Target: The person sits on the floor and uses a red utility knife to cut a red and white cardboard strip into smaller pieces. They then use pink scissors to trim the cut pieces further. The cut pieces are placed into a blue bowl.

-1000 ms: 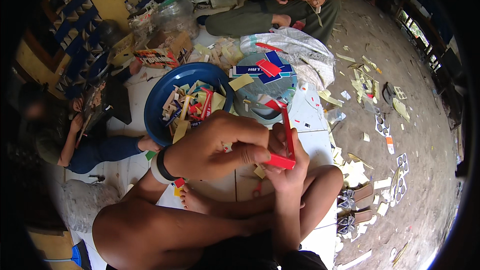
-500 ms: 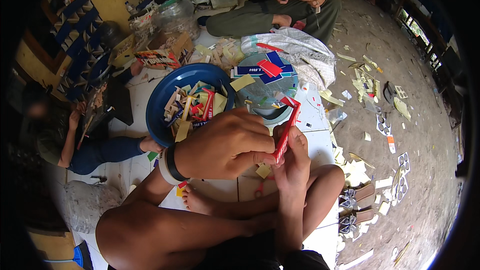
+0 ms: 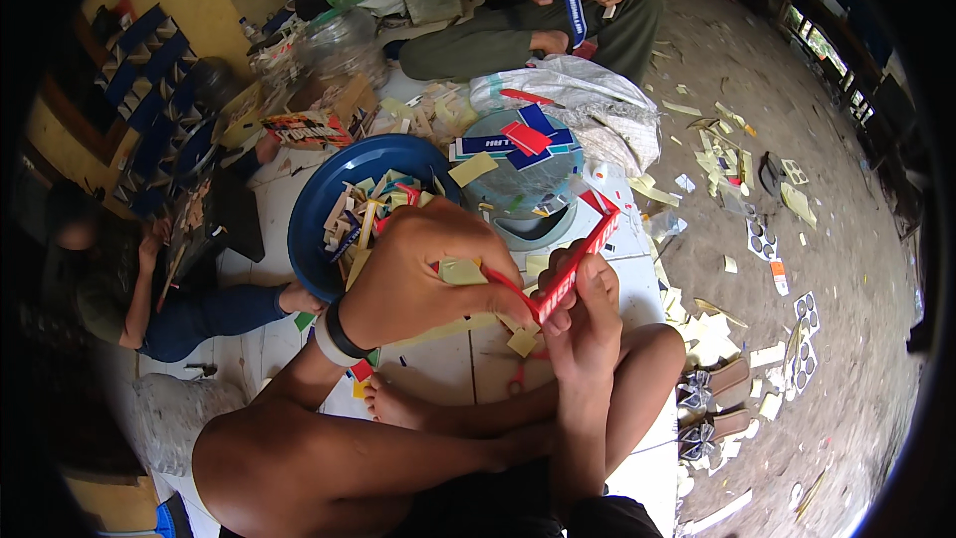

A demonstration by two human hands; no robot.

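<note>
In front of me a narrow red strip with white lettering (image 3: 580, 274) is held up, bent at its far end and at its near end. My right hand (image 3: 583, 314) grips its middle between thumb and fingers. My left hand (image 3: 423, 269), with a black and a white band at the wrist, pinches the strip's near-left end between thumb and forefinger. Through the gap of the left hand's fingers a pale yellow piece (image 3: 460, 271) shows; I cannot tell whether it is held. Behind the left hand stands a blue basin (image 3: 304, 209) filled with small folded strips.
Blue and red strips (image 3: 528, 139) lie on an upturned grey-blue tub (image 3: 488, 194). Scissors with red handles (image 3: 517, 379) lie on the tiles. A co-worker (image 3: 558, 15) opposite handles a blue strip; another person (image 3: 139, 279) sits left. Sandals (image 3: 712, 433) and paper scraps lie right.
The red strip has opened out and turned, and its near end now bends toward my left hand. My left hand has shifted slightly left. The co-worker opposite now holds a blue strip.
</note>
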